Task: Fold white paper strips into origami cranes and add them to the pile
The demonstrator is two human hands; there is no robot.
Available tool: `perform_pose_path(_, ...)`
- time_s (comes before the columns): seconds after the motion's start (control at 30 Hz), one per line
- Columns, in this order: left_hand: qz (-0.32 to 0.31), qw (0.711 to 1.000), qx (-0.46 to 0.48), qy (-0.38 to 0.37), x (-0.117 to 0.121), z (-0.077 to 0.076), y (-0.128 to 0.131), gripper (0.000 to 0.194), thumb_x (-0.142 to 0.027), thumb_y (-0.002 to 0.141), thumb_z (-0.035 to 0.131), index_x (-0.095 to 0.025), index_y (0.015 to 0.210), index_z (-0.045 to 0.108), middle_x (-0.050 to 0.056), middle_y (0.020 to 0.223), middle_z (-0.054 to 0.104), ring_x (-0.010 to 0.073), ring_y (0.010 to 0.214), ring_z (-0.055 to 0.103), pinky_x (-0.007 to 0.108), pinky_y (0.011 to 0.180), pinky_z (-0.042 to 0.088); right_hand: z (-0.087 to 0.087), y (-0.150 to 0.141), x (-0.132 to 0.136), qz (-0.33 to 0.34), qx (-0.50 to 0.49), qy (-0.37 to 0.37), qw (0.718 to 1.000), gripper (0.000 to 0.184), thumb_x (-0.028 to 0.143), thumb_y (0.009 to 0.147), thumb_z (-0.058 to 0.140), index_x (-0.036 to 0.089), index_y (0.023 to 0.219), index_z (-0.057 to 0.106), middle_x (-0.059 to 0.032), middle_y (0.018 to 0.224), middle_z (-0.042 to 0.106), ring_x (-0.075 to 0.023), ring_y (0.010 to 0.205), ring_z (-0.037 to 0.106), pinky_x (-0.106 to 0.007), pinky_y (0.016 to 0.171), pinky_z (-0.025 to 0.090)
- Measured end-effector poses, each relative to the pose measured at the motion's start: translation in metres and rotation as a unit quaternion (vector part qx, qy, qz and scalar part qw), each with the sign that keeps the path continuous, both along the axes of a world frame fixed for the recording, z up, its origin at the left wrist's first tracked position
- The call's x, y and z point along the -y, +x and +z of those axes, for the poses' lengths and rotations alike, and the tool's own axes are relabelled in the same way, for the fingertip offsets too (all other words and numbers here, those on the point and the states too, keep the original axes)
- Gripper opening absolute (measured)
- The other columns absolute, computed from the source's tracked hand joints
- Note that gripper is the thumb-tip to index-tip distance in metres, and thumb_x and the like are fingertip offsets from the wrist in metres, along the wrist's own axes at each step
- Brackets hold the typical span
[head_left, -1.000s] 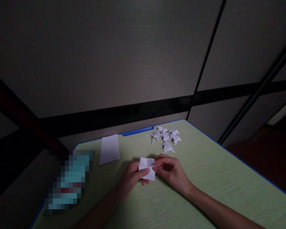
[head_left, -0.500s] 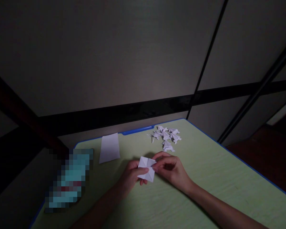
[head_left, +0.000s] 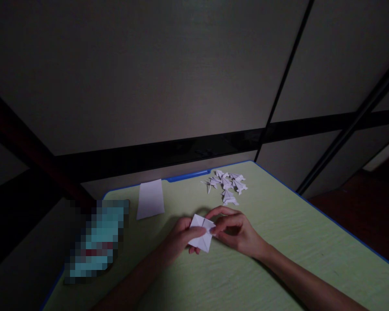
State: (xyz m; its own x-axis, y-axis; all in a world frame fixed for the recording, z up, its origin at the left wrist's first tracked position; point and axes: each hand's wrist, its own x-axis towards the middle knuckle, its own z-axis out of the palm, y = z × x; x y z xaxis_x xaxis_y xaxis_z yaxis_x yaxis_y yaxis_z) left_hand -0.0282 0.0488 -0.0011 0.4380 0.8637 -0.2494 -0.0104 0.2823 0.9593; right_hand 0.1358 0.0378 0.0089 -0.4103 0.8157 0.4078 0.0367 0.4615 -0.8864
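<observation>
A small white folded paper (head_left: pixel 201 242) with crease lines is held above the table between both hands. My left hand (head_left: pixel 180 235) grips it from the left, thumb lying across its face and fingers underneath. At the right edge, my right hand (head_left: pixel 235 226) pinches the paper between thumb and fingertips. Just beyond the hands lies a group of several white folded paper figures (head_left: pixel 227 183), shaped like small frogs. To the left, a stack or sheet of plain white paper (head_left: pixel 151 199) rests flat.
The pale green table (head_left: pixel 298 242) has a blue edge and a blue groove (head_left: pixel 189 176) at its far side. A blurred teal object (head_left: pixel 100 237) lies on the left. Dark-striped cabinet panels (head_left: pixel 162 77) rise right behind the table.
The folded paper has turned slightly in my hands and shifted a little right and down. My left thumb reaches farther across it. The view has moved slightly.
</observation>
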Motion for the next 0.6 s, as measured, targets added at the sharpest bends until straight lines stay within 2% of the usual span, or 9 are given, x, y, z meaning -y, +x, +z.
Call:
perform_pose_path(0.13,-0.017,0.999,-0.031,0.020,0.0003,0.0011,0.0010,0.019,-0.028,0.061,0.055,-0.010,0.058,0.057,-0.002,0.038,0.053,0.0059,0.030,0.044,0.016,0.030,0.028,0.0002,0.0012,0.0012,0.005,0.001,-0.008,1.000,0.010,0.012,0.067,0.055,0.019,0.065,0.063,-0.0045,0.091,0.053,-0.0126,0.070,0.053,-0.028,0.059,0.045)
perform_pose_path(0.37,-0.020,0.999,-0.013,0.022,0.0006,-0.0008,0.0001,0.019,-0.028,0.059,0.057,-0.009,0.056,0.057,-0.002,0.039,0.053,0.0055,0.030,0.044,0.016,0.029,0.027,-0.0038,0.0005,-0.0015,0.012,-0.030,-0.035,0.999,0.010,0.012,0.067,0.056,0.018,0.062,0.063,-0.0041,0.088,0.052,-0.0117,0.069,0.052,-0.027,0.061,0.043)
perform_pose_path(0.53,0.031,0.998,0.016,0.052,0.0009,-0.0065,-0.0002,0.022,-0.031,0.059,0.057,-0.010,0.055,0.056,-0.002,0.038,0.053,0.0057,0.030,0.042,0.016,0.030,0.028,-0.0045,-0.0042,-0.0036,-0.002,-0.110,-0.115,0.987,0.002,0.017,0.064,0.059,0.016,0.063,0.060,-0.0037,0.088,0.050,-0.0089,0.063,0.050,-0.023,0.056,0.042)
perform_pose_path(0.6,0.070,0.996,0.011,0.061,0.0017,-0.0071,0.0005,0.021,-0.030,0.059,0.058,-0.010,0.056,0.056,-0.002,0.039,0.053,0.0059,0.031,0.043,0.016,0.031,0.029,-0.0036,-0.0068,-0.0038,-0.011,-0.143,-0.144,0.979,0.005,0.020,0.064,0.060,0.015,0.061,0.058,-0.0028,0.082,0.051,-0.0091,0.063,0.049,-0.023,0.058,0.041)
